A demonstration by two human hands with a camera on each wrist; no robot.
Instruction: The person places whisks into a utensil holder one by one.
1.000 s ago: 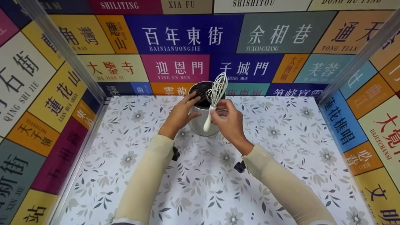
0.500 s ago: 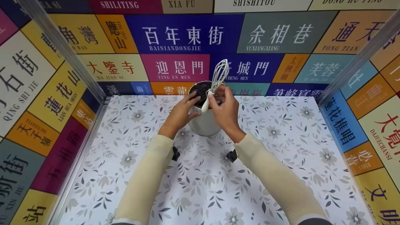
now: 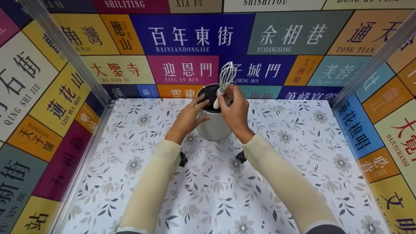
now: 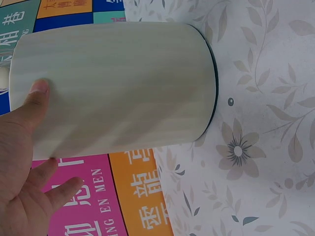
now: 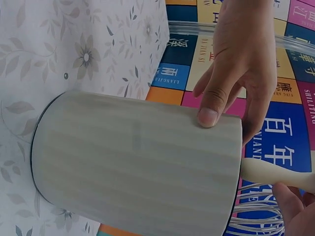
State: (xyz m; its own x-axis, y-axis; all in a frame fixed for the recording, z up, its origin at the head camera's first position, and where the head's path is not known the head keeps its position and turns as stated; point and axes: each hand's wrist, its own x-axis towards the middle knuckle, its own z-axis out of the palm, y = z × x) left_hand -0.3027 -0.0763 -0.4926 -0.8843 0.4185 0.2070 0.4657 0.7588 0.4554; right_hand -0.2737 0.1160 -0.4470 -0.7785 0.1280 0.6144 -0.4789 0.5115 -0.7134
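A pale grey cylindrical utensil holder (image 3: 213,128) stands upright at the back of the table, its top dark and patterned inside. My left hand (image 3: 188,121) holds it at the left, thumb on the outer wall (image 4: 113,88) and fingers at the rim. With thumb and fingertips, my right hand (image 3: 236,110) pinches a whisk (image 3: 226,79) by its white handle (image 5: 275,174), wires up. The handle's lower end is at the opening; the right wrist view hides how deep it sits. Other wire loops (image 5: 256,209) stick out past the rim; I cannot tell what they belong to.
A white floral tablecloth (image 3: 208,191) covers the table. Panels with large street-sign lettering (image 3: 191,34) rise right behind the holder and on both sides. Clear corner posts (image 3: 73,61) stand at the back left and back right.
My right hand has raised the whisk and brought it over the holder; its handle has since dropped to the opening and stands more upright. The left hand and the holder stay put.
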